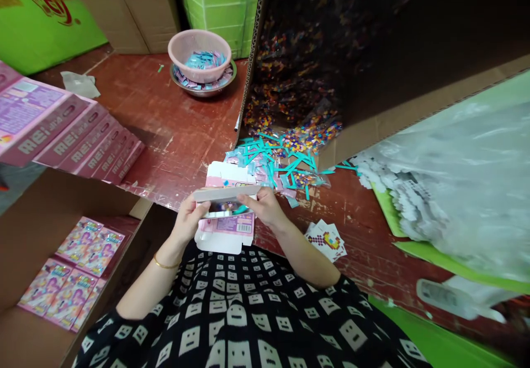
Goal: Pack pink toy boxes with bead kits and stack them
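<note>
My left hand [188, 217] and my right hand [265, 205] both grip a small pink and white carton [227, 194], held open at its top just above my lap. Something shiny and a teal piece show inside its opening. More flat pink cartons [226, 231] lie beneath it at the table edge. Just beyond my hands lies a heap of teal plastic pieces [281, 161] and bags of tiny coloured beads [310, 133].
A big cardboard box [372, 120] full of bead bags lies open on its side. A pink basket [199, 53] stands at the back. Pink boxes [83, 142] are stacked left. An open carton [74, 268] holds packed boxes. Printed cards [327, 239] and plastic bags [455, 186] lie right.
</note>
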Action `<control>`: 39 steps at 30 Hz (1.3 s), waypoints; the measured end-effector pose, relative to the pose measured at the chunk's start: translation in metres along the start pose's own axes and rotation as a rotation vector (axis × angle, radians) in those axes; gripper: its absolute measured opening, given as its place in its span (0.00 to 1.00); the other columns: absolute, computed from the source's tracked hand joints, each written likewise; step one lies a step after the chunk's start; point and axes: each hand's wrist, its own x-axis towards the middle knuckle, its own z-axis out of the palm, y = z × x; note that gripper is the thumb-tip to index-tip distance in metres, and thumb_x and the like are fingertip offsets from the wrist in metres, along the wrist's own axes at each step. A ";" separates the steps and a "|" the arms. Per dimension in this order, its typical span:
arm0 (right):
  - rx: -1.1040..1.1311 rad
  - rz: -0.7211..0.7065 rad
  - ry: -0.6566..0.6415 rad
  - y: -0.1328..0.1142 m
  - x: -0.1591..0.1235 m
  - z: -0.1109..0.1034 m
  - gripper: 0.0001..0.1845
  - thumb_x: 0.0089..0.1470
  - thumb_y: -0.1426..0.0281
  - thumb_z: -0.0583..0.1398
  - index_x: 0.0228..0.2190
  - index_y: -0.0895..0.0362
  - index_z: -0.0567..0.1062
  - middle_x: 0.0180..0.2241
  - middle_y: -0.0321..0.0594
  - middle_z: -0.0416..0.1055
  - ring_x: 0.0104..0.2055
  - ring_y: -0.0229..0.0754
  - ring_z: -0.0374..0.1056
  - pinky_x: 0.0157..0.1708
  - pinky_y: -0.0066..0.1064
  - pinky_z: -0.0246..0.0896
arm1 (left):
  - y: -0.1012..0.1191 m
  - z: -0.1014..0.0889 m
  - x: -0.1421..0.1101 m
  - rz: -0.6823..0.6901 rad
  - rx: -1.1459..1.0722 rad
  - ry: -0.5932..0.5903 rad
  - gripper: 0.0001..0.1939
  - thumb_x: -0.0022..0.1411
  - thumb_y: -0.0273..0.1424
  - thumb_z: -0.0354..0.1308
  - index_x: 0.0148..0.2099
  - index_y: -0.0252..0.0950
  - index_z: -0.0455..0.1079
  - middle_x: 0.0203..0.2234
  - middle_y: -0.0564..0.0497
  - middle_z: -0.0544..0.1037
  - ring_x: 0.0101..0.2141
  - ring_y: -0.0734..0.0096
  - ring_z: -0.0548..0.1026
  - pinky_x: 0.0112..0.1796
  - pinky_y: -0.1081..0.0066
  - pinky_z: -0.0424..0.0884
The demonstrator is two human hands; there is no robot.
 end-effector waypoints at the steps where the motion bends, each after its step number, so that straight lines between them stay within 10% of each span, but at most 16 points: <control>1: -0.056 -0.106 -0.017 -0.003 0.001 -0.003 0.13 0.59 0.59 0.62 0.39 0.54 0.82 0.37 0.40 0.80 0.40 0.43 0.77 0.45 0.39 0.74 | 0.003 -0.001 0.001 0.058 0.052 -0.016 0.12 0.64 0.36 0.60 0.45 0.35 0.76 0.41 0.43 0.80 0.45 0.56 0.77 0.49 0.58 0.72; 6: -0.504 -0.802 -0.133 -0.008 0.003 -0.022 0.16 0.65 0.69 0.56 0.52 0.50 0.75 0.52 0.44 0.75 0.54 0.43 0.72 0.49 0.40 0.72 | -0.002 -0.004 0.002 0.646 0.205 0.024 0.10 0.70 0.32 0.53 0.43 0.40 0.75 0.42 0.46 0.79 0.41 0.62 0.79 0.43 0.59 0.76; 11: -0.854 -1.095 -0.301 0.002 0.000 -0.044 0.28 0.55 0.55 0.65 0.53 0.56 0.74 0.57 0.51 0.70 0.64 0.51 0.61 0.56 0.44 0.68 | -0.008 -0.020 0.006 0.964 0.414 -0.238 0.15 0.71 0.36 0.50 0.54 0.39 0.71 0.53 0.40 0.74 0.51 0.57 0.76 0.46 0.58 0.77; 16: -0.958 -0.946 -0.390 0.003 -0.002 -0.049 0.36 0.53 0.46 0.62 0.54 0.58 0.72 0.59 0.52 0.67 0.66 0.53 0.57 0.60 0.48 0.64 | 0.011 -0.031 0.011 1.126 0.629 -0.467 0.25 0.69 0.47 0.49 0.52 0.32 0.72 0.54 0.33 0.74 0.53 0.50 0.75 0.49 0.51 0.76; 21: -0.798 -0.771 -0.341 -0.011 0.001 -0.033 0.27 0.60 0.61 0.62 0.58 0.57 0.67 0.57 0.52 0.69 0.63 0.49 0.62 0.58 0.49 0.64 | 0.029 -0.021 0.000 0.839 0.711 -0.299 0.16 0.64 0.27 0.61 0.54 0.36 0.71 0.52 0.38 0.77 0.51 0.57 0.77 0.48 0.55 0.77; 29: -0.404 -0.436 -0.353 -0.035 0.007 -0.015 0.18 0.63 0.73 0.59 0.53 0.49 0.74 0.46 0.44 0.71 0.49 0.40 0.70 0.51 0.39 0.69 | 0.028 -0.017 -0.006 0.683 0.552 -0.174 0.14 0.67 0.27 0.59 0.55 0.38 0.72 0.47 0.43 0.80 0.45 0.66 0.80 0.43 0.66 0.78; 39: -0.270 -0.439 -0.373 -0.009 0.008 -0.030 0.15 0.62 0.65 0.61 0.50 0.49 0.77 0.54 0.47 0.67 0.58 0.46 0.65 0.58 0.47 0.63 | 0.002 -0.016 0.001 0.902 0.630 -0.171 0.13 0.63 0.32 0.64 0.50 0.40 0.70 0.51 0.42 0.74 0.48 0.60 0.78 0.42 0.63 0.79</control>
